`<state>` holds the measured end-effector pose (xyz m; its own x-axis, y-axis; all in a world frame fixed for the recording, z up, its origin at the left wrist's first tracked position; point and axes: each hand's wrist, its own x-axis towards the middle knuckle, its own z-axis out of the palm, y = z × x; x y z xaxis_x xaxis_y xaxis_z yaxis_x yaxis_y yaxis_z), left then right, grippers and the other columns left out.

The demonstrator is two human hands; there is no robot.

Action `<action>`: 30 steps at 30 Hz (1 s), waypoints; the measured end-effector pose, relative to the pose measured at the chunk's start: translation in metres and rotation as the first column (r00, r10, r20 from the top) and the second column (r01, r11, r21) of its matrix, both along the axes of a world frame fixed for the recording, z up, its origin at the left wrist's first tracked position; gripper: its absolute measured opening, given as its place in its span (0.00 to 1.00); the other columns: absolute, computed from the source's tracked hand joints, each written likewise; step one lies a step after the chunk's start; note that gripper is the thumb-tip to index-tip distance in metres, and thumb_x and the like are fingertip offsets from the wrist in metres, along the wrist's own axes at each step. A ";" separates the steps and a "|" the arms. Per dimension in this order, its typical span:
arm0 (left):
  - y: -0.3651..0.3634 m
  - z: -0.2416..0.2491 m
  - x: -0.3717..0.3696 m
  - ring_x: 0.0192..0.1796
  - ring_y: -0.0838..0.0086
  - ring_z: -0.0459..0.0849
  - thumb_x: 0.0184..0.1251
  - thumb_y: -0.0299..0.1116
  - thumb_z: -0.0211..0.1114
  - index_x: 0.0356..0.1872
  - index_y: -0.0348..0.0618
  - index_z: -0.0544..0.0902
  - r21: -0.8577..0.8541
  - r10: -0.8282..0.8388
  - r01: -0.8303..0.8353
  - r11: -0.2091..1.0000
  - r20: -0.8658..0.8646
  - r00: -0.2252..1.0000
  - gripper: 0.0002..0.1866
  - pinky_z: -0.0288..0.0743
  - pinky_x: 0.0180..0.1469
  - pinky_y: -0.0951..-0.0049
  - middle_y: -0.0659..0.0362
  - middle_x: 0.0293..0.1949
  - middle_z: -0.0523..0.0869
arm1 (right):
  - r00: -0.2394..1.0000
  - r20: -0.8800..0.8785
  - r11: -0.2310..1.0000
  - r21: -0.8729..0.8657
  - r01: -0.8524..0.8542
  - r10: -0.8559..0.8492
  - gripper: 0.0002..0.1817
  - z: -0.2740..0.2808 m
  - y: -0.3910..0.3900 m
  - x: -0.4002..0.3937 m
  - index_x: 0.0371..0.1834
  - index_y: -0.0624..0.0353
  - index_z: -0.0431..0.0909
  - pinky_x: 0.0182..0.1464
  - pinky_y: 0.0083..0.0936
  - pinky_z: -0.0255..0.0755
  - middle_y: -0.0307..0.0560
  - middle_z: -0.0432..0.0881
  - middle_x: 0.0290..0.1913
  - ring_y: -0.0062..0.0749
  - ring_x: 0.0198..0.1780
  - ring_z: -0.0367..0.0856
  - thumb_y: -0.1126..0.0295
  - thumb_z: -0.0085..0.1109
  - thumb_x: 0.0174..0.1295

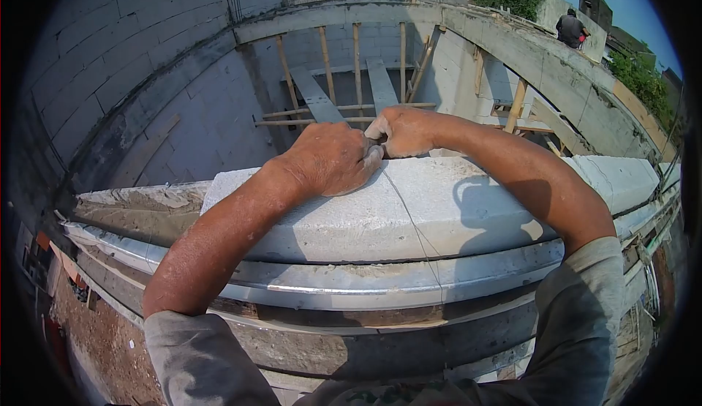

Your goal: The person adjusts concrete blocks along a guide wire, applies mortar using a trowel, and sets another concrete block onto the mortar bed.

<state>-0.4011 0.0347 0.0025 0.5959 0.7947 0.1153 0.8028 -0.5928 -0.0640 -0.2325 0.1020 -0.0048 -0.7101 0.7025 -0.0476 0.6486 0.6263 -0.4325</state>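
A white concrete block lies lengthwise along the top of the wall in front of me. Over its far edge my two hands meet, fingertips pinched together. My left hand is closed, its knuckles up and its thumb against the block's top edge. My right hand is closed too, thumb and forefinger bent toward the left one. From between them a thin dark string runs down across the block's top and front. The fingers hide the string's end. Another white block sits to the right.
Below the block runs a shiny metal bar along the wall. Beyond it drops a room with bamboo poles and planks. A concrete beam borders it. Another person sits at the far right. Reddish ground lies below left.
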 end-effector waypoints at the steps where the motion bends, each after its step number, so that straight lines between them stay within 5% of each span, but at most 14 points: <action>1: 0.001 0.000 0.002 0.20 0.63 0.79 0.71 0.44 0.47 0.30 0.36 0.85 0.004 0.009 -0.009 1.000 0.001 1.000 0.24 0.75 0.33 0.60 0.50 0.16 0.79 | 1.000 -0.008 1.000 0.017 0.002 -0.002 0.20 -0.002 0.002 0.000 0.44 0.60 0.83 0.40 0.29 0.72 0.53 0.85 0.35 0.36 0.34 0.80 0.78 0.52 0.46; 7: 0.007 0.000 0.004 0.20 0.62 0.80 0.66 0.43 0.50 0.27 0.38 0.86 0.074 0.009 -0.010 0.997 0.019 1.000 0.22 0.75 0.33 0.61 0.50 0.15 0.79 | 1.000 -0.018 0.994 0.106 -0.004 0.006 0.21 -0.003 0.006 -0.005 0.46 0.63 0.82 0.37 0.30 0.72 0.56 0.84 0.34 0.37 0.33 0.80 0.79 0.51 0.45; 10: 0.004 0.001 0.005 0.21 0.62 0.80 0.65 0.44 0.51 0.27 0.39 0.86 0.109 0.003 -0.004 0.994 0.005 1.000 0.21 0.75 0.33 0.61 0.50 0.16 0.80 | 0.983 0.182 1.000 0.025 0.018 -0.022 0.21 0.016 -0.005 -0.006 0.45 0.62 0.82 0.33 0.29 0.71 0.53 0.84 0.32 0.33 0.30 0.79 0.80 0.50 0.44; 15: 0.013 -0.003 0.003 0.21 0.64 0.81 0.66 0.46 0.52 0.27 0.39 0.86 0.117 -0.005 0.005 0.993 0.005 1.000 0.22 0.76 0.31 0.63 0.50 0.16 0.81 | 0.995 0.073 0.998 -0.030 0.063 -0.061 0.14 0.011 -0.008 0.000 0.37 0.60 0.84 0.28 0.28 0.67 0.45 0.82 0.25 0.28 0.25 0.75 0.76 0.56 0.45; 18: -0.005 0.017 -0.003 0.24 0.65 0.84 0.67 0.49 0.51 0.33 0.37 0.86 -0.267 0.132 -0.073 0.961 0.209 0.969 0.24 0.78 0.33 0.67 0.50 0.20 0.84 | 1.000 0.009 0.999 -0.034 0.001 0.000 0.10 0.002 0.004 0.005 0.32 0.61 0.84 0.26 0.27 0.65 0.41 0.80 0.23 0.25 0.23 0.73 0.72 0.61 0.45; 21: -0.001 0.005 -0.013 0.24 0.66 0.84 0.69 0.51 0.49 0.38 0.37 0.86 -0.264 0.078 -0.015 0.964 0.229 0.970 0.26 0.78 0.34 0.68 0.48 0.22 0.84 | 0.994 0.037 0.995 -0.023 -0.099 0.100 0.09 0.007 0.002 0.007 0.30 0.61 0.84 0.26 0.27 0.64 0.41 0.80 0.22 0.24 0.22 0.72 0.73 0.60 0.44; 24: -0.002 0.019 0.001 0.28 0.64 0.85 0.69 0.54 0.48 0.43 0.38 0.85 -0.414 0.233 -0.165 0.895 0.120 0.965 0.28 0.79 0.37 0.67 0.47 0.24 0.85 | 0.981 0.187 0.998 -0.020 -0.057 0.060 0.09 0.020 -0.007 0.003 0.29 0.62 0.84 0.25 0.28 0.64 0.42 0.80 0.21 0.26 0.21 0.72 0.73 0.59 0.43; 27: 0.018 -0.002 -0.002 0.34 0.63 0.86 0.69 0.57 0.46 0.45 0.40 0.85 -0.261 -0.015 0.080 0.962 0.244 0.970 0.30 0.78 0.41 0.65 0.46 0.28 0.85 | 0.975 0.220 0.999 0.031 0.024 -0.030 0.11 0.028 -0.018 0.005 0.32 0.61 0.84 0.26 0.28 0.64 0.42 0.81 0.23 0.27 0.23 0.73 0.74 0.58 0.43; 30: 0.005 0.005 -0.005 0.38 0.61 0.85 0.68 0.62 0.44 0.46 0.39 0.84 -0.370 0.099 -0.001 0.929 0.246 0.964 0.34 0.77 0.46 0.63 0.46 0.31 0.85 | 0.993 0.111 0.999 0.022 -0.043 0.041 0.15 0.016 -0.007 0.014 0.37 0.61 0.84 0.28 0.26 0.64 0.43 0.82 0.26 0.26 0.25 0.73 0.72 0.60 0.44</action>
